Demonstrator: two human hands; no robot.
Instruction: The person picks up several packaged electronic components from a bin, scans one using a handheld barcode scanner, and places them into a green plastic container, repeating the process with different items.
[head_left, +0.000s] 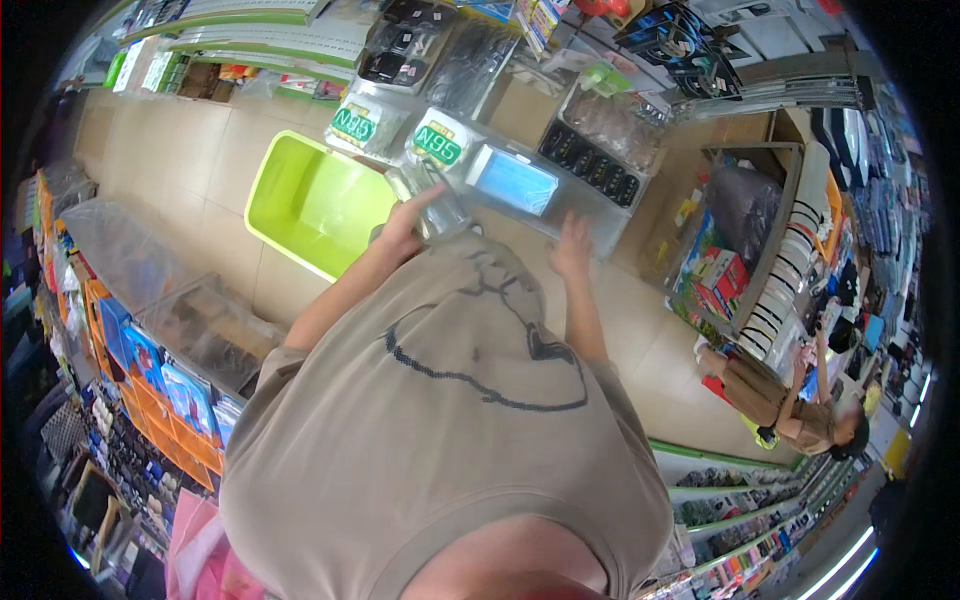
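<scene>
My left hand (401, 229) grips a clear plastic packet (433, 199) in front of my shirt, above the right end of a lime-green plastic tub (322, 199). What is inside the packet is hard to make out. My right hand (574, 244) holds nothing, its fingers apart near the front edge of a grey display counter (607, 225). Between the hands, on the counter, lies a clear-fronted pack of blue face masks (517, 180). Two white mask packs with green printing, one on the left (364, 124) and one nearer the middle (441, 141), sit along the same edge.
Behind the masks are trays of black packaged goods (589, 165) and a cardboard-coloured compartment (525, 109). A framed display bin (720, 247) stands to the right. Another person (795, 412) is by racks farther right. Orange shelving (161, 420) runs along the left.
</scene>
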